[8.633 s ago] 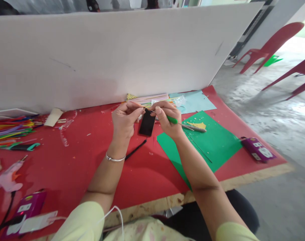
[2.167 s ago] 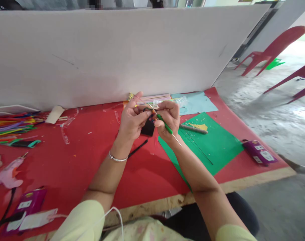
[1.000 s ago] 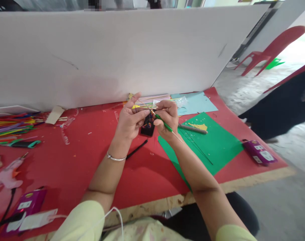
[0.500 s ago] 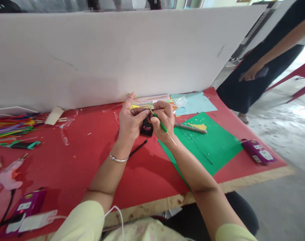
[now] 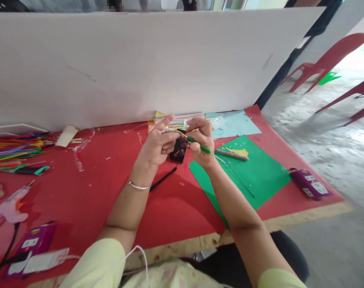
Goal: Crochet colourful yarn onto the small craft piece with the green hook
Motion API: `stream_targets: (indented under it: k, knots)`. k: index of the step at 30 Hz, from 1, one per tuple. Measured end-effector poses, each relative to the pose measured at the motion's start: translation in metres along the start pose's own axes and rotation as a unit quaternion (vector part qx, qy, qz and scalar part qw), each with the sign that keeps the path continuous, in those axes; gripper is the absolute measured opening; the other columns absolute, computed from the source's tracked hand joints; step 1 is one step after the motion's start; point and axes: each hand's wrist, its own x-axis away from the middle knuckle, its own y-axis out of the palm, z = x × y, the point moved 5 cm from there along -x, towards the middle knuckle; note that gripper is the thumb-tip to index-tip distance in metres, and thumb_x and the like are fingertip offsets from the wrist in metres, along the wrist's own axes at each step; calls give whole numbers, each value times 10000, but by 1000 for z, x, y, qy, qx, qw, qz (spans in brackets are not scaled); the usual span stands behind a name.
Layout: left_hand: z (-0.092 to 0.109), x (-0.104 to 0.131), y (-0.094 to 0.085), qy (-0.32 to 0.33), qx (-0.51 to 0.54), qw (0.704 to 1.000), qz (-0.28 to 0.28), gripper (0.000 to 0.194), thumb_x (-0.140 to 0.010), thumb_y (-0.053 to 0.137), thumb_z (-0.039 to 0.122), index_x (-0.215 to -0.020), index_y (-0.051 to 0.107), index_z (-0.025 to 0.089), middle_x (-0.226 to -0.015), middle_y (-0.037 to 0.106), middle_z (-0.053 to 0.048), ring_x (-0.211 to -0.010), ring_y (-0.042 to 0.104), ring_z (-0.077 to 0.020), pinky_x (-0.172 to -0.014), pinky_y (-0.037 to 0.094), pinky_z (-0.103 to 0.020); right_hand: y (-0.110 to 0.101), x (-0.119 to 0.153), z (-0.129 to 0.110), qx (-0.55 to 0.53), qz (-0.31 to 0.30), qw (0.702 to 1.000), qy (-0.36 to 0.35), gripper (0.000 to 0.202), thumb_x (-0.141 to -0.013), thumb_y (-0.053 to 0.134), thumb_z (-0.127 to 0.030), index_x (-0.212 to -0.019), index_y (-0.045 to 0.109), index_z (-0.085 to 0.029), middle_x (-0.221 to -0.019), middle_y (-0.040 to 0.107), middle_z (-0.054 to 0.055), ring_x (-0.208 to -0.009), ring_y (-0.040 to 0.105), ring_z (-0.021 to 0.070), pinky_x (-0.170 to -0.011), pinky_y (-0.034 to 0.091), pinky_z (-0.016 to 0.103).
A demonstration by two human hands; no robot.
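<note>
My right hand (image 5: 205, 136) holds a crochet hook (image 5: 200, 145) with a green grip and a thin metal shaft. The hook's tip points left, at a small dark piece of yarn work (image 5: 181, 131) between my two hands. My left hand (image 5: 154, 147) is closed, thumb and fingers pinching the yarn, with the index finger raised. A thin strand appears to run from that finger toward the hook; its path is hard to make out. Below the hands a dark phone (image 5: 178, 154) with a colourful picture on its screen lies on the red table cover (image 5: 116, 200).
Green paper (image 5: 260, 176) with a grey rod (image 5: 231, 155) lies right of my hands, near a purple box (image 5: 310, 184). Leftward are pipe cleaners (image 5: 14, 148), a pink glue gun (image 5: 12, 206) and another purple box (image 5: 35, 244). A white board (image 5: 140, 64) stands behind.
My right hand and the crochet hook have shifted slightly right. My left fingers are curled in more. The person at the right has moved mostly behind the board, uncovering a red chair.
</note>
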Motion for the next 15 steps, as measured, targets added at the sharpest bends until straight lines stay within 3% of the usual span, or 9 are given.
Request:
stream_targets:
  k: [6, 11, 15]
  knots:
    - [0, -1, -1, -23, 26, 999, -8, 689, -657, 898, 127, -1289, 643, 234, -604, 492, 142, -411, 270, -7, -412, 143, -141, -7, 0, 8, 30, -41, 999, 4, 698, -1002, 385, -847, -973, 793, -281, -1352, 569, 100, -1047, 649, 237, -841, 639, 449]
    - [3, -1, 0, -29, 23, 999, 4, 619, -645, 877, 120, -1215, 654, 217, -586, 456, 142, -410, 249, -3, -422, 120, -146, -18, -1, 7, 56, -54, 996, -50, 560, -965, 546, -804, -1101, 824, -337, -1380, 585, 82, -1039, 665, 218, -750, 605, 381]
    - [3, 0, 1, -35, 23, 999, 11, 632, -631, 871, 113, -1218, 657, 210, -586, 463, 141, -408, 249, -2, -424, 106, -149, -22, -2, 5, 106, -64, 989, -82, 559, -924, 594, -815, -1146, 827, -358, -1314, 655, 78, -978, 670, 214, -748, 591, 384]
